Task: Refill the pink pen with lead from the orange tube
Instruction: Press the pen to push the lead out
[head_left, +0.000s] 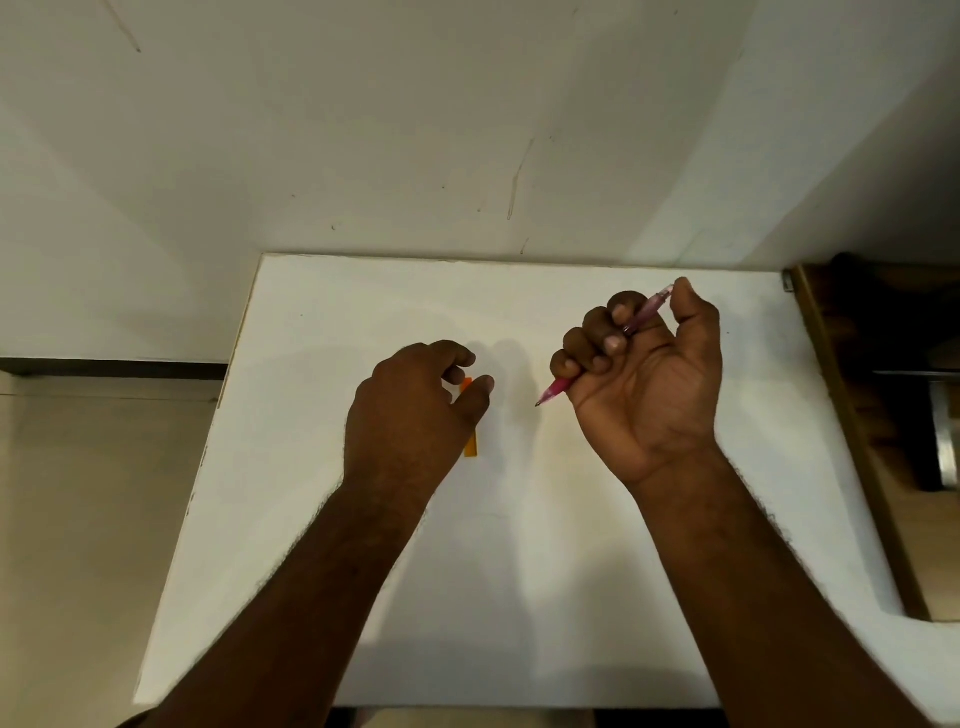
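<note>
My right hand (644, 379) is shut around the pink pen (641, 319), palm turned up, above the white table. The pen's tip points down-left near the table's middle, and my thumb rests on its far end. My left hand (410, 410) hovers over the orange tube (471, 444), which lies on the table. Its fingers curl loosely around the tube's upper end, and most of the tube is hidden under the hand. I cannot tell whether the fingers grip it.
The white table (519, 597) butts against a white wall at the back. A dark wooden piece of furniture (883, 364) stands along its right edge. Tiled floor (78, 519) lies to the left.
</note>
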